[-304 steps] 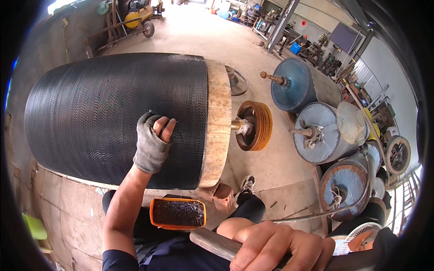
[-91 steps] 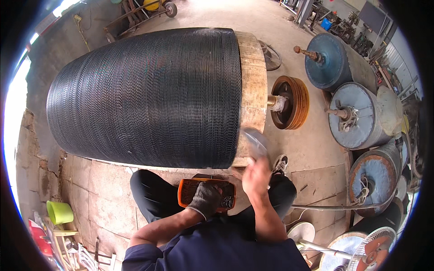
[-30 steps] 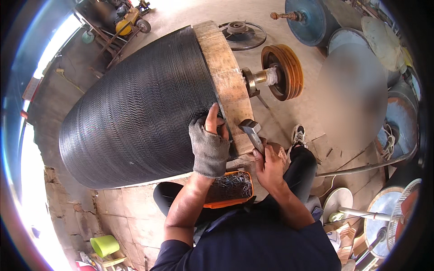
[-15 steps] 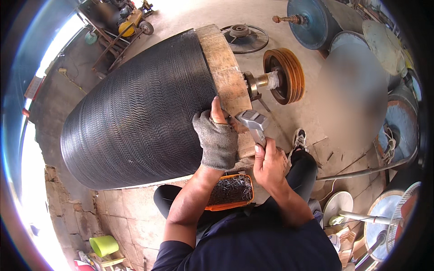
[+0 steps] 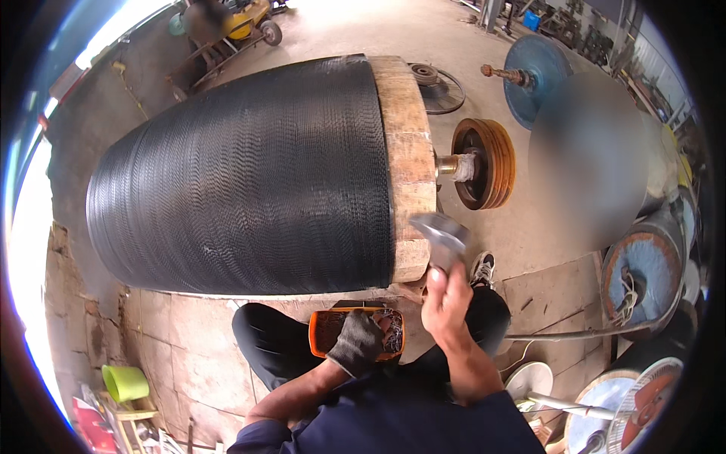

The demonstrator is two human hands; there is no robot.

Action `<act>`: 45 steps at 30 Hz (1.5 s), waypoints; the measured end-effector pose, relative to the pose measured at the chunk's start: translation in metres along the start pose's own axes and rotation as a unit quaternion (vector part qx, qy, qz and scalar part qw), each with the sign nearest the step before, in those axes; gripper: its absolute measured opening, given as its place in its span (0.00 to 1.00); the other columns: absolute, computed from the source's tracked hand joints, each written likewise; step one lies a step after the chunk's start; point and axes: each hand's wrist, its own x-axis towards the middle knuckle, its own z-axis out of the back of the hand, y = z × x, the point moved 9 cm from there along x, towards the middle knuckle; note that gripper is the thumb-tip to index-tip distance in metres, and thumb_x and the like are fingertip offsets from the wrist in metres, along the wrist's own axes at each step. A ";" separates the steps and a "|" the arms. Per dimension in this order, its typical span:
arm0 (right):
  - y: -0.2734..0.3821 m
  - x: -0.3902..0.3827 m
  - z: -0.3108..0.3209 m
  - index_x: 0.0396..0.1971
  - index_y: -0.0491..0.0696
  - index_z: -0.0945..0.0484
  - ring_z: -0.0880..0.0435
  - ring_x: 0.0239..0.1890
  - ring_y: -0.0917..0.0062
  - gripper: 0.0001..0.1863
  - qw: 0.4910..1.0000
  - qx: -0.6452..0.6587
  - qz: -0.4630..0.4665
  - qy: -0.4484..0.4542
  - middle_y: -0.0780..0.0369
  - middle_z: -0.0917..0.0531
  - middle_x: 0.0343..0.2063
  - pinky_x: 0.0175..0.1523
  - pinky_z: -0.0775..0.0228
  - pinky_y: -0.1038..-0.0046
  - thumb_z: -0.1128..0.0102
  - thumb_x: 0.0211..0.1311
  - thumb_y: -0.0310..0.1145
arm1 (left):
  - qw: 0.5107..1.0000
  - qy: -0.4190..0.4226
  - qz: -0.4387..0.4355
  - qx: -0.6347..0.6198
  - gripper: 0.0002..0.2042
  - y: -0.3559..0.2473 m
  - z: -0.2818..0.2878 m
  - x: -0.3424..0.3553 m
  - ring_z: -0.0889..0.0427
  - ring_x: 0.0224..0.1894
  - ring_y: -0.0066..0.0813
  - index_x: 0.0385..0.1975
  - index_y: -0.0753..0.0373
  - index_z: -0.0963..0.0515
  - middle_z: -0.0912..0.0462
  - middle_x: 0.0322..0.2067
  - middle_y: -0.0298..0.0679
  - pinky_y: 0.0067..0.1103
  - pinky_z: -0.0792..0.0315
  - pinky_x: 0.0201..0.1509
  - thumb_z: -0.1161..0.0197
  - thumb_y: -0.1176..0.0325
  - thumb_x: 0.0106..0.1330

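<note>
My left hand (image 5: 357, 342), in a grey fingerless glove, reaches into an orange tray (image 5: 313, 337) between my knees. Its bare fingertips are gathered among small dark metal nails (image 5: 394, 342); whether they pinch any is hidden. Gripped in my right hand (image 5: 448, 303) is a steel hammer (image 5: 445, 236), its head raised near the wooden end band (image 5: 412, 163) of a big tapered drum. Tight black ridged windings (image 5: 242, 181) cover the rest of the drum, which lies across in front of me. The hammer is slightly blurred.
An orange grooved pulley (image 5: 484, 163) sits on the drum's shaft at the right. Beyond it are a spoked wheel (image 5: 442, 94) and a blue drum (image 5: 533, 79). Fans (image 5: 643, 405) and discs crowd the lower right. A green bucket (image 5: 126, 384) stands lower left.
My left hand has left the drum's wooden edge and come down into the tray. The hammer, still in my right hand, is lower in the picture. The view has shifted.
</note>
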 end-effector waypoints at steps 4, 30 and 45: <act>-0.002 0.001 0.003 0.39 0.40 0.29 0.24 0.22 0.79 0.14 0.996 -0.040 0.048 -0.070 0.59 0.22 0.25 0.26 0.33 0.77 0.52 0.80 0.36 | 0.994 0.074 -0.021 -0.075 0.17 0.004 -0.036 -0.014 0.16 0.35 0.47 0.35 0.65 0.19 0.17 0.28 0.46 0.40 0.26 0.38 0.32 0.55 0.59; -0.010 0.002 -0.017 0.36 0.41 0.28 0.22 0.21 0.66 0.14 0.991 -0.115 -0.052 0.034 0.53 0.25 0.19 0.28 0.29 0.63 0.44 0.77 0.37 | 0.992 0.085 0.017 -0.086 0.11 0.000 -0.002 0.000 0.16 0.39 0.54 0.37 0.65 0.18 0.16 0.37 0.53 0.43 0.24 0.43 0.37 0.63 0.67; 0.028 -0.007 0.018 0.36 0.43 0.30 0.26 0.19 0.78 0.13 0.991 0.058 0.086 -0.088 0.66 0.22 0.23 0.24 0.35 0.77 0.51 0.80 0.37 | 0.929 -0.359 -0.077 0.042 0.25 0.061 0.192 0.070 0.21 0.50 0.48 0.50 0.64 0.28 0.22 0.50 0.46 0.49 0.30 0.60 0.34 0.79 0.47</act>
